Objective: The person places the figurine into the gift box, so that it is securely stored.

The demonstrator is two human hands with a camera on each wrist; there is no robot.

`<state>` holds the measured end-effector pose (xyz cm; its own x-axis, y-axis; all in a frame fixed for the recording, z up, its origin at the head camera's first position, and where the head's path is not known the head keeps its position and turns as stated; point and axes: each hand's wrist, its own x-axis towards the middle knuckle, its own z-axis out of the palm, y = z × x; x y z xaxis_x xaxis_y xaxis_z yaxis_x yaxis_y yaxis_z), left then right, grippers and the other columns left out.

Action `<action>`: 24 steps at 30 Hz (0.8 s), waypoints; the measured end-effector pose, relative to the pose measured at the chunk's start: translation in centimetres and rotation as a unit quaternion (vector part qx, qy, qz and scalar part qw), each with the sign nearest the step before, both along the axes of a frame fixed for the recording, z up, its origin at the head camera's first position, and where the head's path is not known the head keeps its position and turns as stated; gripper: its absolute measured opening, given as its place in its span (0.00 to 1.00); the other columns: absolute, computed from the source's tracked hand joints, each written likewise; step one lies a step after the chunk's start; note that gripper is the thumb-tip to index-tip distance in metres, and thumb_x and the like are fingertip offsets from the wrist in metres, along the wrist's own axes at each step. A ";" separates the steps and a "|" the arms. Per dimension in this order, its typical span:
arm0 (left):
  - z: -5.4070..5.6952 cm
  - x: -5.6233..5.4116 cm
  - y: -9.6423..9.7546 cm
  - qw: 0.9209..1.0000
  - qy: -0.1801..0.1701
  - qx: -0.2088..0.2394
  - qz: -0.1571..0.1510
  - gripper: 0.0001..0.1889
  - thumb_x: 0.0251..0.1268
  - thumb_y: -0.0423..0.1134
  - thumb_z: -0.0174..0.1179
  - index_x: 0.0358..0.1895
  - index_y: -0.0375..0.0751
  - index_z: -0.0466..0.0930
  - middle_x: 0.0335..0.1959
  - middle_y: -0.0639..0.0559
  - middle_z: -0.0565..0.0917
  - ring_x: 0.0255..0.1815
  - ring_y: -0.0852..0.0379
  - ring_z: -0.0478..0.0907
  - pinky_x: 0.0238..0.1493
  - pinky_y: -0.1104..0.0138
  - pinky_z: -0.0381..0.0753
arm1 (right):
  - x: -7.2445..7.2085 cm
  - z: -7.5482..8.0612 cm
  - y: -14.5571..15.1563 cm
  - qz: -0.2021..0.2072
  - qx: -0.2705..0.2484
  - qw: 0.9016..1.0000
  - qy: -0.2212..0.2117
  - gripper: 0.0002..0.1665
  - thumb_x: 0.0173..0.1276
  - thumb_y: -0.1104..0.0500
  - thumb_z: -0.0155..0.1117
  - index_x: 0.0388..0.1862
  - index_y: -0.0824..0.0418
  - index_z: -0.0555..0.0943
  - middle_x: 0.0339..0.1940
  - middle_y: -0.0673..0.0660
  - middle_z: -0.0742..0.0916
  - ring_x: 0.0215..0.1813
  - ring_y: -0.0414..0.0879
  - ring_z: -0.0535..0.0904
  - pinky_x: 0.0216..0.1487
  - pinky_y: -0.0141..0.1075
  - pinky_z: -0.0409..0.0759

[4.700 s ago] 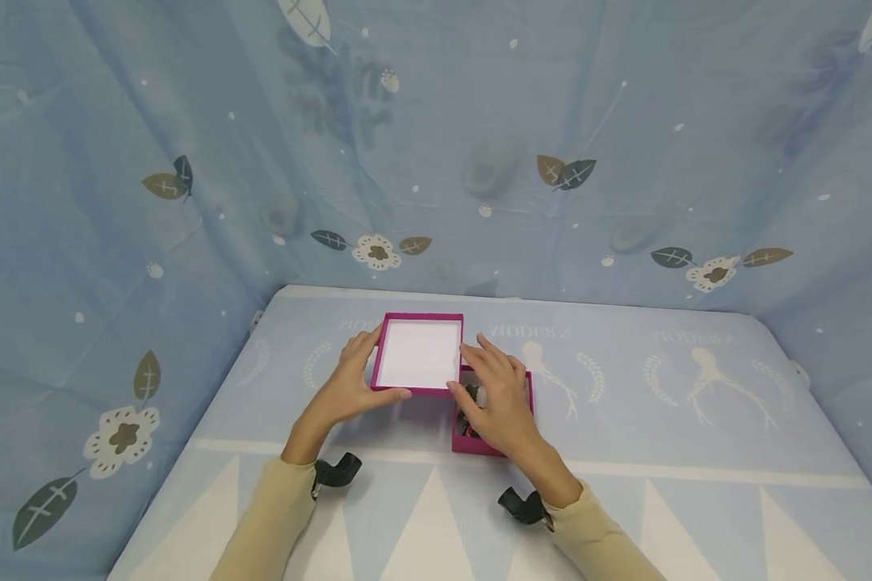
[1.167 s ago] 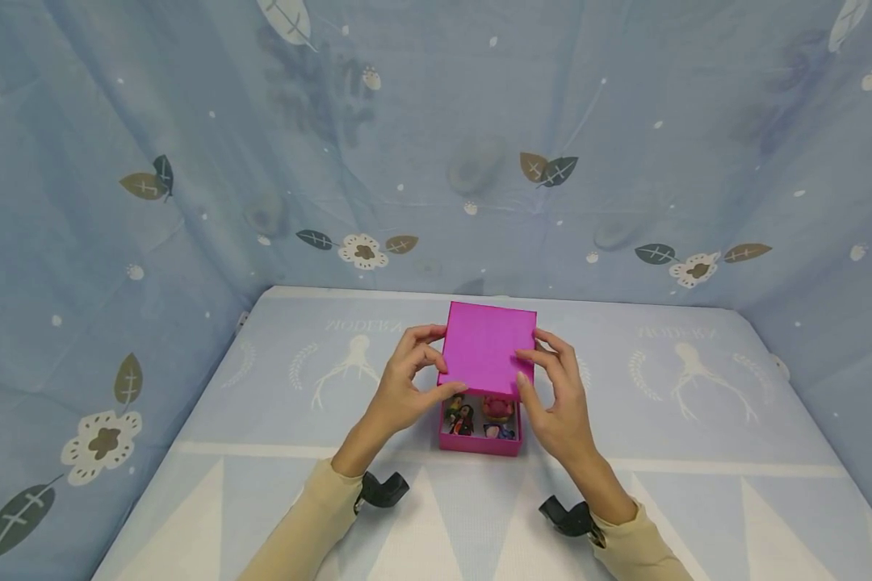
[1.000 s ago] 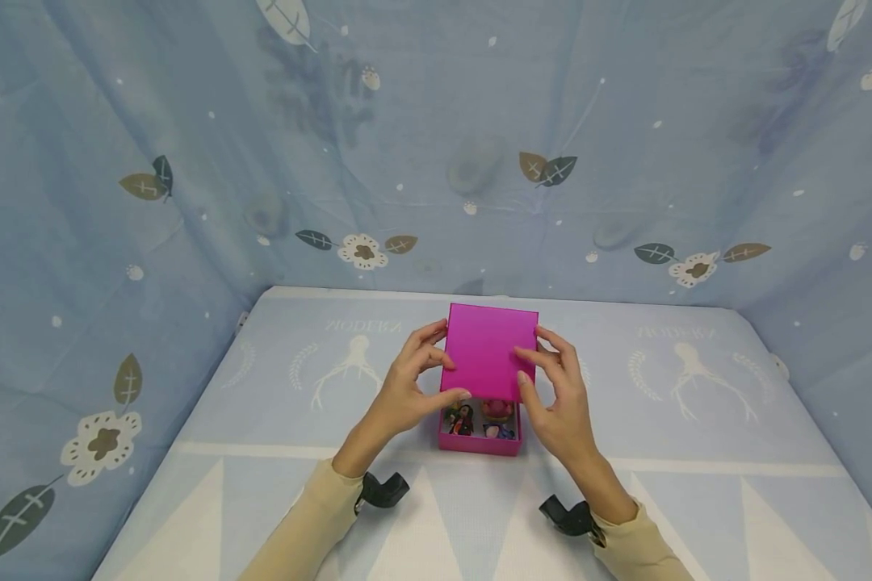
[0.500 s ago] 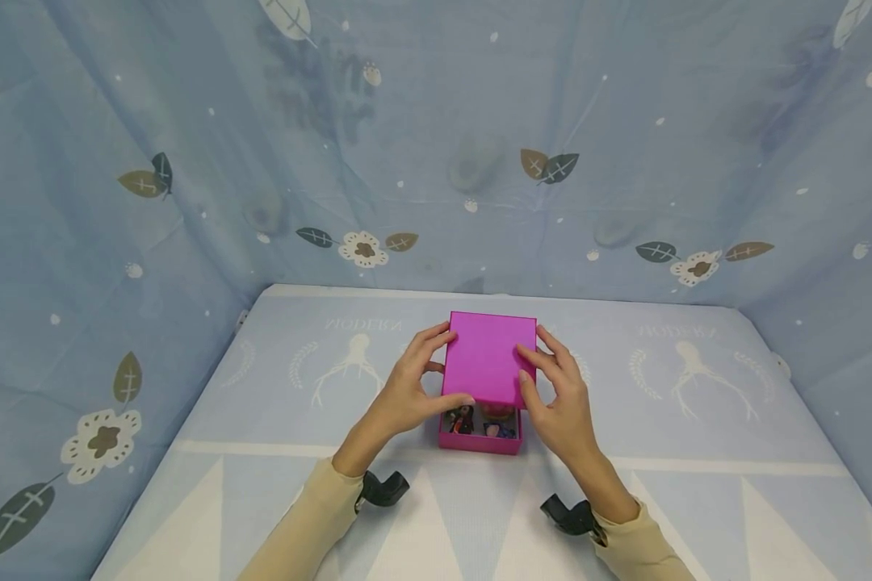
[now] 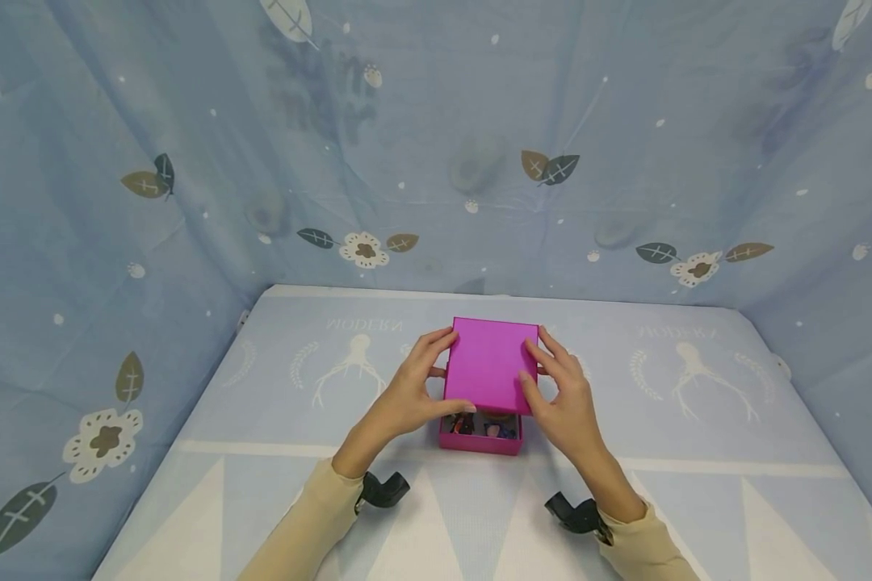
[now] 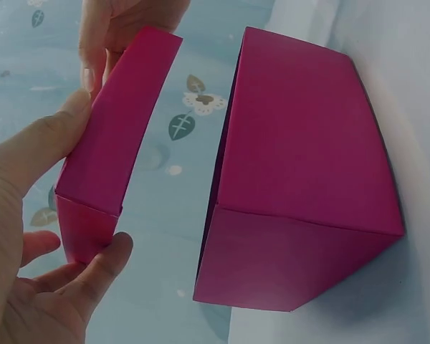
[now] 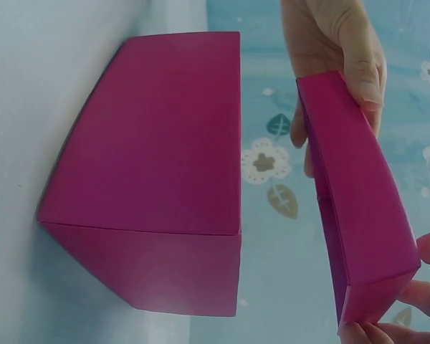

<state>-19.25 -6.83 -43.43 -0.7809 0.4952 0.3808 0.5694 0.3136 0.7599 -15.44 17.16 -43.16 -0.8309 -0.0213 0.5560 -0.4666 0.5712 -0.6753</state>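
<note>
A square magenta box lid (image 5: 492,363), top face up, is held above a matching open box (image 5: 480,443) on the table. My left hand (image 5: 407,395) grips the lid's left side, its thumb along the front edge. On the opposite side my right hand (image 5: 563,395) holds the lid by its edge and near corner. Both wrist views show a gap between the lid (image 6: 122,122) and the box (image 7: 150,143). Small colourful figurines (image 5: 465,423) show in the front of the box; the lid hides the rest.
The table (image 5: 698,403) wears a pale blue and white printed cover. Behind and beside it hangs a blue curtain (image 5: 436,121) with leaf and flower prints. A black wrist mount (image 5: 383,490) sits on each forearm near the sleeve.
Earlier the lid showed its white inside, left of the box. It was turned over and brought above the box; over the last second it has come lower and nearer, covering more figurines.
</note>
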 end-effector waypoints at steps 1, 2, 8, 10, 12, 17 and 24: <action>0.0 0.0 0.0 1.000 -0.003 -0.005 0.002 0.52 0.46 0.42 0.78 0.75 0.39 0.57 0.73 0.42 0.60 0.49 0.48 0.82 0.51 0.62 0.84 | 0.0 0.0 0.0 0.000 0.002 1.000 -0.002 0.29 0.61 0.68 0.69 0.63 0.67 0.77 0.72 0.62 0.73 0.50 0.52 0.80 0.53 0.28 0.74; 0.0 0.0 0.0 1.000 -0.005 -0.009 0.004 0.53 0.46 0.42 0.78 0.76 0.39 0.56 0.73 0.42 0.60 0.48 0.49 0.82 0.51 0.63 0.84 | 0.0 -0.1 0.0 0.000 0.003 1.000 -0.005 0.29 0.61 0.68 0.69 0.63 0.67 0.77 0.72 0.62 0.73 0.51 0.52 0.80 0.53 0.29 0.75; 0.1 0.2 0.1 0.999 -0.031 -0.036 0.012 0.56 0.44 0.46 0.79 0.77 0.41 0.54 0.76 0.43 0.56 0.48 0.51 0.82 0.50 0.62 0.84 | 0.0 -0.2 -0.1 0.000 0.014 1.000 -0.013 0.28 0.61 0.68 0.69 0.62 0.67 0.78 0.72 0.62 0.72 0.57 0.55 0.76 0.54 0.44 0.75; 0.2 0.3 0.1 0.998 -0.043 -0.051 0.013 0.57 0.44 0.49 0.79 0.77 0.41 0.52 0.77 0.43 0.53 0.48 0.52 0.81 0.50 0.58 0.84 | 0.0 -0.2 -0.2 -0.001 0.020 1.000 -0.011 0.27 0.60 0.68 0.69 0.61 0.67 0.79 0.71 0.63 0.73 0.60 0.57 0.74 0.55 0.50 0.74; 0.2 0.4 0.3 0.997 -0.048 -0.065 0.012 0.59 0.43 0.50 0.78 0.78 0.40 0.51 0.78 0.42 0.52 0.50 0.51 0.80 0.51 0.56 0.83 | 0.0 -0.3 -0.2 -0.001 0.027 1.000 -0.008 0.27 0.60 0.68 0.70 0.60 0.67 0.80 0.71 0.64 0.73 0.62 0.59 0.72 0.55 0.53 0.73; 0.2 0.7 0.4 0.995 -0.037 -0.095 0.023 0.59 0.43 0.51 0.79 0.77 0.39 0.51 0.77 0.40 0.52 0.64 0.47 0.72 0.57 0.56 0.80 | 0.1 -0.2 -0.3 0.005 0.042 0.999 -0.006 0.25 0.59 0.66 0.71 0.58 0.66 0.81 0.70 0.65 0.73 0.60 0.59 0.72 0.51 0.52 0.74; 0.6 0.8 0.2 0.992 -0.037 -0.117 0.028 0.60 0.45 0.53 0.77 0.78 0.39 0.48 0.76 0.40 0.52 0.69 0.45 0.67 0.59 0.56 0.79 | 0.4 0.1 -0.3 0.035 0.070 0.996 -0.035 0.32 0.56 0.57 0.76 0.61 0.62 0.80 0.74 0.63 0.68 0.63 0.57 0.70 0.54 0.53 0.77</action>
<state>-18.48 -6.61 -42.87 -0.8308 0.5188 0.2013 0.4920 0.5155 0.7016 -15.05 16.84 -43.11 -0.8617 -0.1541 0.4835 -0.4626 0.6301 -0.6236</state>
